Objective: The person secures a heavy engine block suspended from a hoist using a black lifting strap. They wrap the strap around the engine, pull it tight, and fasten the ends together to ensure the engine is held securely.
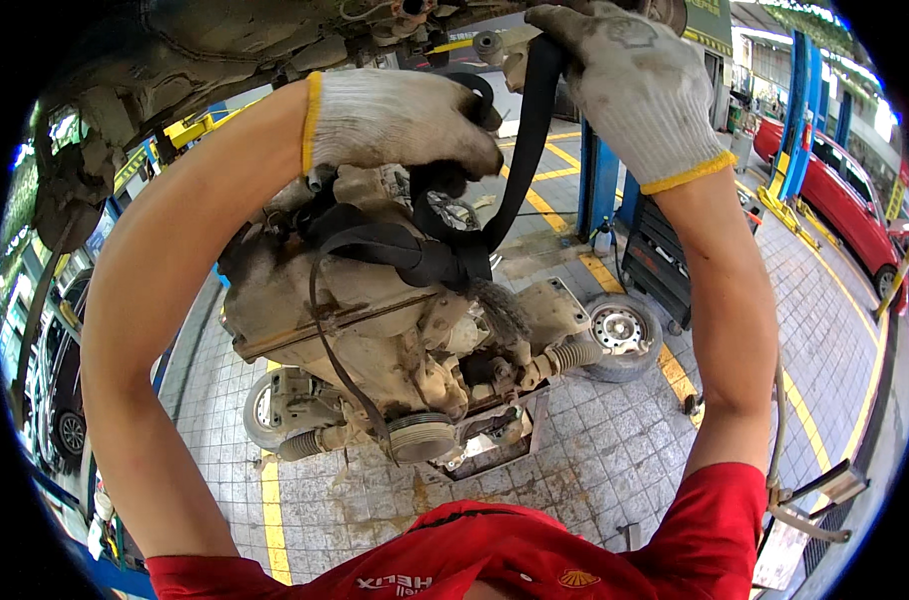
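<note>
A greasy engine (360, 315) is below my raised arms, with a black strap (527, 165) wrapped about its top. My right hand (635, 85), in a soiled white knit glove, grips the upper stretch of this strap near the car's underside. Gloved alike, my left hand (405, 120) curls its fingers above the engine. Black strap shows just above and below that hand; its fingertips are partly hidden. A thin dark belt (345, 365) hangs down the engine's front to a ribbed pulley (422, 437).
Overhead is a car's dirty underside (225, 50). Wheels (620, 335) lie on the tiled floor (615, 430) beside the engine. Farther right stand a dark tool cabinet (660, 265), blue lift posts (597, 185) and a red car (840, 200). A dark car (70, 390) is at the left.
</note>
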`<state>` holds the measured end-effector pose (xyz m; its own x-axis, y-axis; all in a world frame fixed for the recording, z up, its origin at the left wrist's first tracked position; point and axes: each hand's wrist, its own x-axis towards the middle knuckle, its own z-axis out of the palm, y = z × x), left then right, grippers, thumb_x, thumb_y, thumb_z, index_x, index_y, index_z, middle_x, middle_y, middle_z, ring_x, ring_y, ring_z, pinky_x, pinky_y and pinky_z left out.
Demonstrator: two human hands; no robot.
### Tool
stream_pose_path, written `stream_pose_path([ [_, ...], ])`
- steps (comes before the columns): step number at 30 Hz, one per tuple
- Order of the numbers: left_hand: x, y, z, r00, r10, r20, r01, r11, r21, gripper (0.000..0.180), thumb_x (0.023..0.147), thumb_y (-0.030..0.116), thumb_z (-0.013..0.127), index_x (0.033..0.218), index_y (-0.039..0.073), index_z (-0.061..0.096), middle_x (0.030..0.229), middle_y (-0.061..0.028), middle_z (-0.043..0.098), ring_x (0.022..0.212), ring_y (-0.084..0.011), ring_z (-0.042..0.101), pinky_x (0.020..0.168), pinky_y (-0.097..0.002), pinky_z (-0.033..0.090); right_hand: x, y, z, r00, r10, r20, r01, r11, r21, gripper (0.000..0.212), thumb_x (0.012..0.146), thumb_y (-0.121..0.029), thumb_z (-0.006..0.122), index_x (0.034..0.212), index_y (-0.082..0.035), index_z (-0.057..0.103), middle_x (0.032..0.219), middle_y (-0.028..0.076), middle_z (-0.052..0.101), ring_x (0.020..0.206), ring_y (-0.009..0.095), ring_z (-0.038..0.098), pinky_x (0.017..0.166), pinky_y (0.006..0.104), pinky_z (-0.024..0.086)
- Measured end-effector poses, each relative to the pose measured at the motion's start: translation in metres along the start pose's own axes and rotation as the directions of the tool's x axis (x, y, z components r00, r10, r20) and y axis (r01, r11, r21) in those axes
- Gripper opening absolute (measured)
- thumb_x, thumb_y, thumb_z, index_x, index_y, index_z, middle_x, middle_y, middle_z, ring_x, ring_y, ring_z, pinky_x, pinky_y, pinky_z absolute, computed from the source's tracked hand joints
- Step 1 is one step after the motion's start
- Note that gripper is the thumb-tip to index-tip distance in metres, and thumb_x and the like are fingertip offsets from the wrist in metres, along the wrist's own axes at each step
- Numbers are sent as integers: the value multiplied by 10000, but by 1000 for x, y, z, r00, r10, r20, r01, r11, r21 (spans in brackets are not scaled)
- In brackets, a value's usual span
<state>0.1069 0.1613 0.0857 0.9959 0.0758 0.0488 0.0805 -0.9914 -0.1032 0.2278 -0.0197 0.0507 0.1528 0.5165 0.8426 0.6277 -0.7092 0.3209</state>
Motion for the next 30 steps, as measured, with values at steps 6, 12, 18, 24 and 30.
stream_pose_path([
  [6,1,23,-3,994,-86,-65,91,993,69,440,928,409,638,1100,20,755,1018,-165,744,883,-272,700,839,-374,541,-29,-10,37,987,158,-7,-117,758,642,489,883,-142,667,1363,-72,609,1271,195,680,1154,321,660,982,385,547],
  [12,16,26,5,982,-175,-70,187,952,241,621,1015,546,496,1137,-19,724,988,-264,733,891,-377,723,833,-455,568,-119,-64,29,915,353,195,-222,37,974,590,937,11,597,1505,-7,438,1304,209,668,1184,313,668,987,392,552],
  [18,33,4,8,956,-212,-203,232,969,83,759,928,659,558,1019,-72,746,924,-271,718,833,-355,716,781,-448,572,-150,-63,15,896,119,428,-300,-548,781,617,900,84,671,1481,-7,487,1320,105,687,1186,220,661,977,326,543],
  [24,33,7,6,972,-140,-187,174,969,177,605,941,513,644,1034,-79,729,927,-282,718,859,-376,728,819,-464,566,-159,-110,62,959,280,-44,-178,718,672,405,870,-20,632,1273,-57,617,1267,173,618,1164,318,633,936,390,543],
  [30,37,4,23,973,-74,-217,125,964,233,413,985,329,609,1021,-75,686,958,-305,713,925,-418,722,848,-461,583,-207,-137,79,905,425,-30,-329,742,585,479,891,-63,605,1368,-93,579,1331,212,571,1248,347,571,939,424,532],
])
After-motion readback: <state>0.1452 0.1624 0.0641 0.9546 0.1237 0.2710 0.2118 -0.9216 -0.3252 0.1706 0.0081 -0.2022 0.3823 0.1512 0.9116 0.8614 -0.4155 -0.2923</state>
